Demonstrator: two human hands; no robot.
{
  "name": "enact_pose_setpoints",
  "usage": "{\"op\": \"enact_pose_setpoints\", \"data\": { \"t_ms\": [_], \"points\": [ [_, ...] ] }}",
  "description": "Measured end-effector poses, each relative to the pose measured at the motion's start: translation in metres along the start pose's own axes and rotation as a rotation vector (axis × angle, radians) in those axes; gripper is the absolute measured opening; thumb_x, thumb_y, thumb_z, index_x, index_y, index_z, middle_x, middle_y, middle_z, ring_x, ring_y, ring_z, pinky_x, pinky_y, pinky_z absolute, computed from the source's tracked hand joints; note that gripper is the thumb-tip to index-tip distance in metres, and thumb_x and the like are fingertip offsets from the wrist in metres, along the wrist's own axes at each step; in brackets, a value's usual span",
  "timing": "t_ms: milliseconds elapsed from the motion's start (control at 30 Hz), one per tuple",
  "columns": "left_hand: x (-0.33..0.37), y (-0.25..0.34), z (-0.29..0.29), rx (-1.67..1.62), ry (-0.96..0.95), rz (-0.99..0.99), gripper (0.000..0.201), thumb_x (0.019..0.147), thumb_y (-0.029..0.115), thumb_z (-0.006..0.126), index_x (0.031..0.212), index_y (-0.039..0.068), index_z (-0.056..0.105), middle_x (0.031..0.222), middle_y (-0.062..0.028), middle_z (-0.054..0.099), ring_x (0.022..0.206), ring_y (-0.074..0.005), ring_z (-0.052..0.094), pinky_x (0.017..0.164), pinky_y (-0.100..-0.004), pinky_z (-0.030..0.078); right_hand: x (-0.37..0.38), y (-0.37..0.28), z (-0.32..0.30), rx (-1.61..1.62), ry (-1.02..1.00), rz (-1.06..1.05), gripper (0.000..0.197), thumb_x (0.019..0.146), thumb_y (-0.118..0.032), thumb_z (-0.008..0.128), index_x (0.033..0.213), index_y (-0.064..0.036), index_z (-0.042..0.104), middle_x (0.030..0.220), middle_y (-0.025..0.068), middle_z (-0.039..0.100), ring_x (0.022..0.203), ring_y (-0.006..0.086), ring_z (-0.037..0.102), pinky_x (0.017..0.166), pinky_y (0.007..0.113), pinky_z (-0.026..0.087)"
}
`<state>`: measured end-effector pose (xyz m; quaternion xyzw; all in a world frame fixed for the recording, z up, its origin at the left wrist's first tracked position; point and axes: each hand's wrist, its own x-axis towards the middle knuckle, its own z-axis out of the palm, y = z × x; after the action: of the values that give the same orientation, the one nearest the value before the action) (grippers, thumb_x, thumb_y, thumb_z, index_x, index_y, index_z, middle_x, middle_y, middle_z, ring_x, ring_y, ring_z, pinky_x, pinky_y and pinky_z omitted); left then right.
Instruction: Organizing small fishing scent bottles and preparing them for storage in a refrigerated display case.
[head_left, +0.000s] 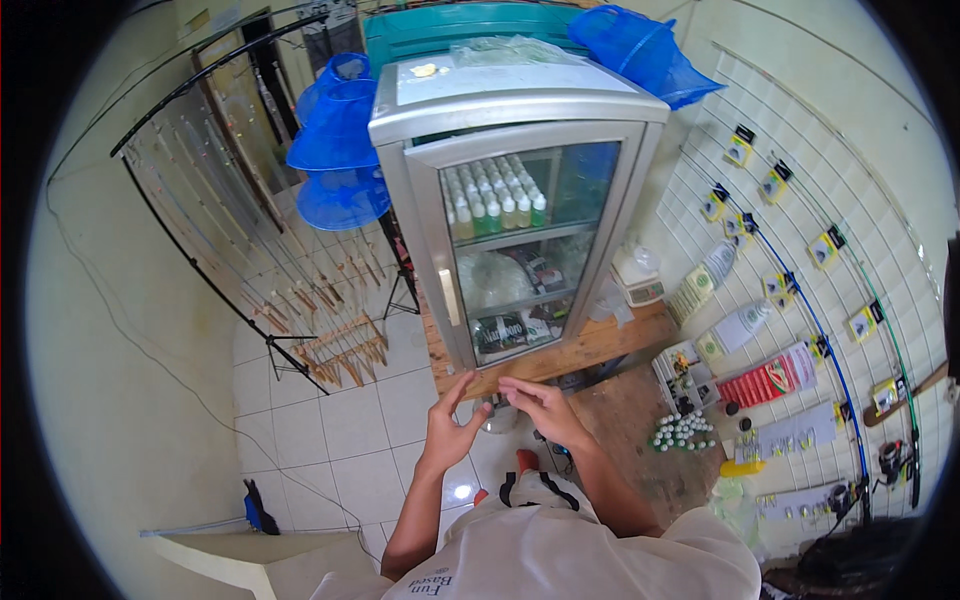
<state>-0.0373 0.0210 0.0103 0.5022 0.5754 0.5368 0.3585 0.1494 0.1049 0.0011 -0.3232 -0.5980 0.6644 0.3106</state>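
In front of a glass-door cabinet (520, 108), my left hand (455, 432) is raised, thumb apart from its fingers, holding nothing. My right hand (548, 412) faces it, also empty, with fingers stretched out and a small gap between the two hands. Both are closest to the front edge of the wooden table (605, 343) that bears the cabinet. The cabinet door looks shut, and a pale handle (449, 297) sits on its left side. Through the glass show rows of small white-capped bottles (495, 210) on the top shelf and plastic-wrapped packs (515, 330) lower down.
Blue nets (340, 125) hang left of the cabinet; another blue net (640, 55) lies on top. A rack of fishing rods (225, 215) stands left. At right are a small scale (645, 290), white-capped vials (683, 431) and a wire grid (800, 230) with packets. A cable (130, 345) trails left.
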Motion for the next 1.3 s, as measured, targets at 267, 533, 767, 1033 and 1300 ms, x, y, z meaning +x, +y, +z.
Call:
{"op": "enact_pose_setpoints", "data": {
  "t_ms": [267,533,767,1033,1300],
  "points": [
    [-0.041,-0.028,0.045,-0.107,-0.319,-0.152,0.047,0.091,0.007,0.072,0.134,-0.002,0.055,0.121,-0.0157,0.069,0.118,-0.0212,0.064,0.108,-0.0354,0.045,-0.118,0.049,-0.035,-0.018,0.273,0.163,0.032,0.099,-0.014,0.061,0.125,0.0049,0.065,0.111,0.0102,0.072,0.101,0.0152,0.069,0.088,0.027,0.053],
    [-0.054,-0.006,0.115,-0.072,-0.560,-0.069,0.041,0.091,0.008,0.071,0.129,-0.003,0.060,0.118,-0.0150,0.071,0.114,-0.0206,0.067,0.104,-0.0351,0.049,-0.200,0.060,-0.067,0.072,0.516,0.232,0.031,0.099,-0.013,0.059,0.123,0.0037,0.066,0.109,0.0106,0.072,0.097,0.0173,0.069,0.083,0.029,0.055],
    [-0.064,-0.008,0.198,-0.014,-0.741,-0.063,0.038,0.092,0.006,0.071,0.128,-0.002,0.060,0.120,-0.0139,0.070,0.116,-0.0194,0.065,0.105,-0.0348,0.048,-0.251,0.076,-0.118,0.121,0.641,0.203,0.031,0.098,-0.015,0.061,0.123,0.0018,0.066,0.107,0.0086,0.073,0.095,0.0157,0.070,0.081,0.028,0.054],
    [-0.068,0.000,0.321,0.035,-0.980,-0.058,0.038,0.092,0.007,0.070,0.128,-0.002,0.060,0.117,-0.0135,0.071,0.111,-0.0178,0.066,0.100,-0.0326,0.051,-0.315,0.117,-0.204,0.157,0.868,0.170,0.026,0.097,-0.012,0.062,0.119,0.0016,0.068,0.104,0.0084,0.073,0.092,0.0146,0.071,0.076,0.027,0.055],
    [-0.071,-0.037,0.454,0.242,-1.050,0.186,0.047,0.085,0.018,0.074,0.127,-0.001,0.061,0.116,-0.0220,0.068,0.110,-0.0354,0.065,0.097,-0.0401,0.051,-0.357,0.186,-0.280,0.115,1.236,0.221,0.027,0.093,-0.012,0.066,0.115,0.0017,0.070,0.094,0.0076,0.075,0.083,0.0128,0.070,0.069,0.028,0.055]
  ]
}}
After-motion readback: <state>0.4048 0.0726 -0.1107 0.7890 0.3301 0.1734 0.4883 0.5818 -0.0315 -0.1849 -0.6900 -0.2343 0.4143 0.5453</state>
